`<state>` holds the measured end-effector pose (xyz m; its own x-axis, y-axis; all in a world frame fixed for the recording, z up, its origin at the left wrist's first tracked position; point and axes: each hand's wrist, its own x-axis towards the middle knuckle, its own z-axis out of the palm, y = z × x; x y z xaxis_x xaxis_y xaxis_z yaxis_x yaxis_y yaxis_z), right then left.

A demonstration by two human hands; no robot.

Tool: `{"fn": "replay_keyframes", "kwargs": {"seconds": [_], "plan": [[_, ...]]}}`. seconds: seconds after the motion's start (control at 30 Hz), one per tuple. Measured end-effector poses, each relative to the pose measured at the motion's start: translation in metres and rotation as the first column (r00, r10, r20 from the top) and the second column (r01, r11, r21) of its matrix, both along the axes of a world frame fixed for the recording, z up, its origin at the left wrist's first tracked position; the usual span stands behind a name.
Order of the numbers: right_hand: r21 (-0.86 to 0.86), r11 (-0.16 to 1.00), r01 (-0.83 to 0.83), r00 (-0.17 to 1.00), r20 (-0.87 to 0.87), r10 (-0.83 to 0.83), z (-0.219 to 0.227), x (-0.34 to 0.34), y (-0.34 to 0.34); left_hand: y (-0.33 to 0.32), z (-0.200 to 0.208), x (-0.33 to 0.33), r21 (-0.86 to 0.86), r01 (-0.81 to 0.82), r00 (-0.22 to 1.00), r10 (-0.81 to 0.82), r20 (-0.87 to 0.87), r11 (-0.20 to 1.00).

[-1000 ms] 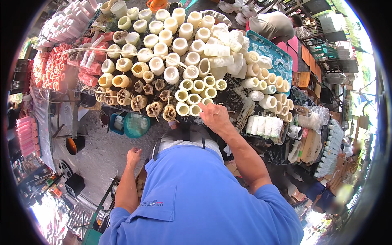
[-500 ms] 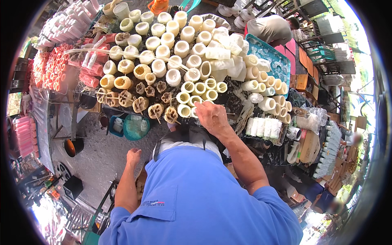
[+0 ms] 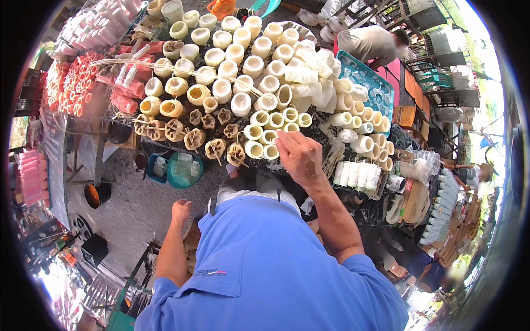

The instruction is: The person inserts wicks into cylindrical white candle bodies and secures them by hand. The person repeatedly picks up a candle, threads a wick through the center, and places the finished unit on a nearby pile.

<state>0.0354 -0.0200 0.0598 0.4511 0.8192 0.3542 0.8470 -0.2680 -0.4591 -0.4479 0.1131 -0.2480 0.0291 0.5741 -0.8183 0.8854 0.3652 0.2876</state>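
Note:
My right hand [image 3: 301, 157] is held over the near edge of the table. Its bent fingertips are pressed together beside a cluster of short, hollow cream cups [image 3: 270, 137] that look like wax. Thin sticks lie across some of these cups. Whatever the fingertips may hold is too small or hidden to make out. Left of the cluster stand brown, flower-shaped hollow pieces [image 3: 236, 155] with sticks across their tops. Low beside my body, away from the table, my left hand [image 3: 181, 211] is curled closed, and the inside of its grip is hidden.
Larger cream cups [image 3: 253, 66] crowd the table behind. Pink tubes [image 3: 74, 83] are stacked at left, white rolls [image 3: 357, 174] at right. A blue tray [image 3: 367, 83] lies at the far right near another person [image 3: 364, 44]. Teal basin [image 3: 185, 170] and black bucket [image 3: 98, 195] stand on the floor.
My right hand has shifted slightly right and toward me, uncovering more of the near cups. The view has moved a little. My left hand stays closed at my side.

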Motion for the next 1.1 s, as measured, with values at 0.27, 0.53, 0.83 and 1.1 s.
{"fn": "replay_keyframes", "kwargs": {"seconds": [0.27,0.53,0.83,1.1], "plan": [[0.223,0.973,0.058,0.989,0.117,-0.086,0.045,0.008,-0.005,0.001,0.002,0.000,-0.060,-0.131,0.988,0.135,0.072,0.990],[-0.126,0.987,-0.099,0.995,-0.002,0.100,0.011,0.006,0.009,-0.004,-0.017,-0.019,-0.021,-0.113,0.991,0.114,0.074,0.993],[-0.352,0.903,-0.249,0.945,-0.292,0.147,-0.037,-0.016,-0.017,-0.004,0.005,-0.015,0.013,-0.062,0.998,0.063,-0.033,0.998],[-0.514,0.855,-0.072,0.947,-0.303,-0.103,-0.052,-0.011,-0.066,-0.007,0.009,-0.009,0.076,-0.071,0.997,0.070,0.024,0.995]]}}
